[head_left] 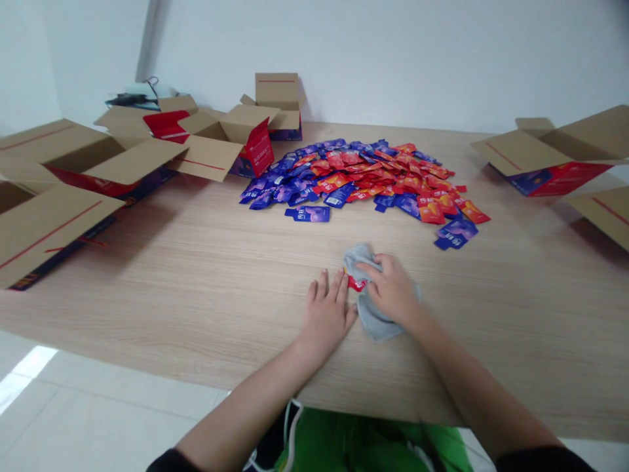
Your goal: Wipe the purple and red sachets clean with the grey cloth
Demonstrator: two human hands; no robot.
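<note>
My left hand (328,313) lies flat on the table with its fingers spread, the fingertips at the left edge of a red pouch (356,284). A grey cloth (379,320) is bunched in my right hand (393,288), which presses it down over and beside that pouch. Much of the pouch is covered by the cloth and my fingers. Beyond my hands is a heap of small blue and red-orange pouches (354,174). One blue pouch (310,214) sits in front of the heap, and another blue pouch (456,233) lies at its right front edge.
Opened cardboard boxes crowd the left side, among them a near box (54,219) and a red one (255,147). A smaller box (278,108) is at the back. On the right are two more boxes, one (550,174) behind the other. The wooden table (196,288) meets a white wall.
</note>
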